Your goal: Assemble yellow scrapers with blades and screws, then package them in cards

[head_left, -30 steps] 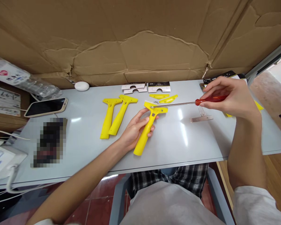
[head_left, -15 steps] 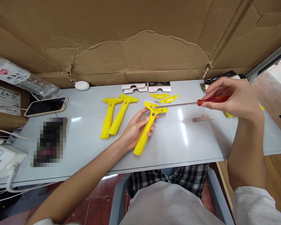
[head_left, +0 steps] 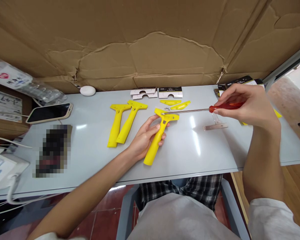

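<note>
My left hand (head_left: 147,138) is closed around the upper handle of a yellow plastic scraper (head_left: 153,146), its wide head tilted up and away. Between thumb and fingers, my right hand (head_left: 250,103) grips the red handle of a screwdriver (head_left: 226,106). The long shaft runs left, and its tip meets the screw at the left side of the scraper's head. Just behind the head lie a few small metal screws (head_left: 167,108) and two yellow blade covers (head_left: 180,105). Two more yellow scraper handles (head_left: 123,123) rest left of my left hand.
A clear plastic piece (head_left: 215,126) lies below the screwdriver. Cardboard packaging cards (head_left: 170,92) stand along the back by the cardboard wall (head_left: 150,60). At left are a phone (head_left: 50,113), a plastic bottle (head_left: 27,81), a white oval object (head_left: 87,90) and a white cabled box (head_left: 5,170).
The screwdriver and right hand have shifted slightly left, the tip moving onto the screw at the scraper head's left side. The scraper in my left hand has barely moved.
</note>
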`<state>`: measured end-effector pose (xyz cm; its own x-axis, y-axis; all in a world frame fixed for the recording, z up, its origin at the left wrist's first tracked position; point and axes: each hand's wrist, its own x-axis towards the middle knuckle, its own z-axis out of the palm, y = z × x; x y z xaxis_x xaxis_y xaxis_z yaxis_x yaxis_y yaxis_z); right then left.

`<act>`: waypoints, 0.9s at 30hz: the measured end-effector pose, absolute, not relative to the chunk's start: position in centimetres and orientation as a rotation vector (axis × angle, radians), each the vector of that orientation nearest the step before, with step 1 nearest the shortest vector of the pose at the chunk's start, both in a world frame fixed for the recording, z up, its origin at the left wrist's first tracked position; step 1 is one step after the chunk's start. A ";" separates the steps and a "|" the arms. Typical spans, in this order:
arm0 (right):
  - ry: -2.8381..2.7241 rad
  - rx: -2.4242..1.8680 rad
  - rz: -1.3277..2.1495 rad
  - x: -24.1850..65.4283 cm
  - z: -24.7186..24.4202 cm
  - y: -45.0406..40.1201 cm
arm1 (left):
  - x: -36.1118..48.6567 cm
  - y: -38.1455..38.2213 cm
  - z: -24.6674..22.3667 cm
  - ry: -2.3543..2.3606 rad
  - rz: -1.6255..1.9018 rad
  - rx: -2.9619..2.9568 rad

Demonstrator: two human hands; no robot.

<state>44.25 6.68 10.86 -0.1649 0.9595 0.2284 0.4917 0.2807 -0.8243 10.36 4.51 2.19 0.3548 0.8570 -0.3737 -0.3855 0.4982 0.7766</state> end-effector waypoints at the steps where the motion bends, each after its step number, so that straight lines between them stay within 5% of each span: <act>1: -1.798 -1.334 0.762 44.0 11.2 6.5 | 10.4 4.5 2.2 0.874 0.881 0.645; 13: -2.287 -1.360 0.163 39.3 19.7 6.8 | 10.7 4.3 2.3 0.879 0.926 0.628; 27: -2.408 -1.241 0.391 39.8 21.7 8.4 | 10.4 4.3 2.3 0.862 0.958 0.524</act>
